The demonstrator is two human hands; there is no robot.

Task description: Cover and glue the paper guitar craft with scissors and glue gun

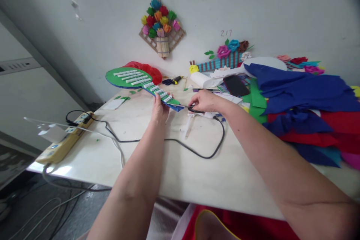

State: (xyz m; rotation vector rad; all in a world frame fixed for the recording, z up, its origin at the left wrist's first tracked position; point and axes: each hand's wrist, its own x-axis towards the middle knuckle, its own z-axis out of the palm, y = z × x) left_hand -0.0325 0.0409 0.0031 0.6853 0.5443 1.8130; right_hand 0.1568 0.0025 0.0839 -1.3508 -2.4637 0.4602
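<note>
My left hand (161,110) is wrapped around the narrow neck of a green paddle-shaped paper craft (116,78). Rows of white paper rolls lie across the craft's face, and its edge is blue. In my right hand (204,101) is a pair of scissors (196,110) with dark handles. Their blades point left and lie against the craft's tip, where green and blue paper show; whether they are open or closed on it I cannot make out. Under my right hand a white glue gun (209,115) with a black cord rests on the table.
A yellow power strip (60,148) sits at the table's left edge, cords running across the tabletop (197,180). Behind the craft are red paper (152,72) and yellow-black pliers (176,80). To the right lie a phone (236,85) and heaped blue paper (303,86). Paper flowers (159,18) hang on the wall.
</note>
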